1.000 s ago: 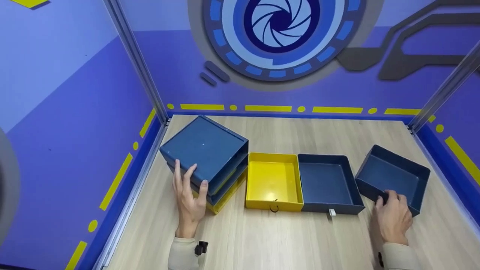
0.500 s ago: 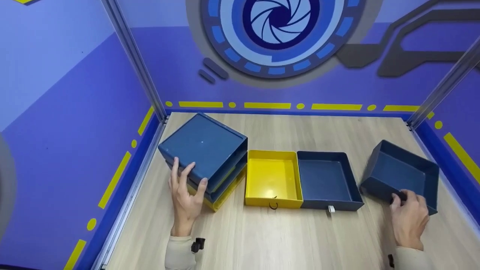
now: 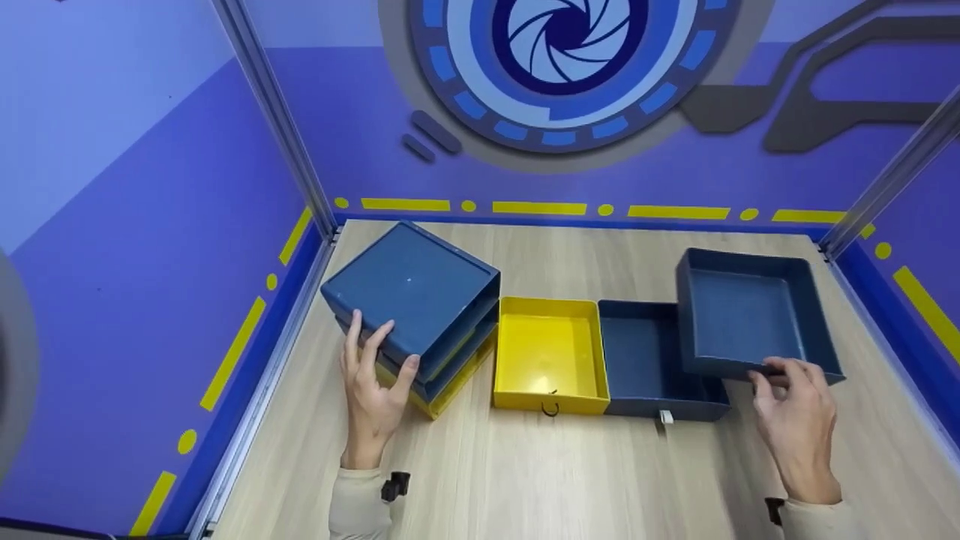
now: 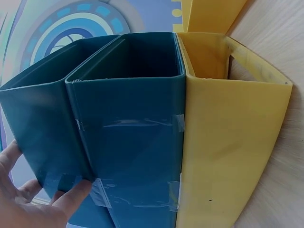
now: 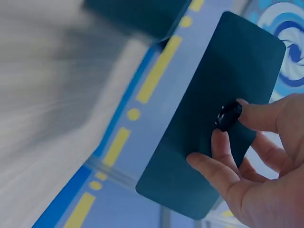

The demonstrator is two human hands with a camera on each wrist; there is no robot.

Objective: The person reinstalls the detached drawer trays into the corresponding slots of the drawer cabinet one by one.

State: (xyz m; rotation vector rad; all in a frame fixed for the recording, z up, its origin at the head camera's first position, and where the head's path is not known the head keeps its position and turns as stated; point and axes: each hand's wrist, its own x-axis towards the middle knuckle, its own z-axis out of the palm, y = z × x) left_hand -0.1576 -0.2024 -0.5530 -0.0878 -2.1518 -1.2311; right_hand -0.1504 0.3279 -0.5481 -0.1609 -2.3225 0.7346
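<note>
In the head view my right hand holds a dark blue drawer raised at the right. Its thumb and fingers pinch the small black knob on the drawer's front, seen in the right wrist view. The raised drawer overlaps the right side of another dark blue drawer. At the left stands a stacked drawer cabinet, two dark blue tiers over a yellow one, with open slots. My left hand rests on its top tier, fingers spread over the edge. Clear tape joins the tiers in the left wrist view.
A yellow drawer with a black ring pull lies between the cabinet and the lower dark blue drawer, which has a white tab. Purple-blue panels with metal corner posts enclose the wooden table.
The right-hand drawer first shifted right, then rose and swung left, turning square to the back panel. My left hand stays on the cabinet.
</note>
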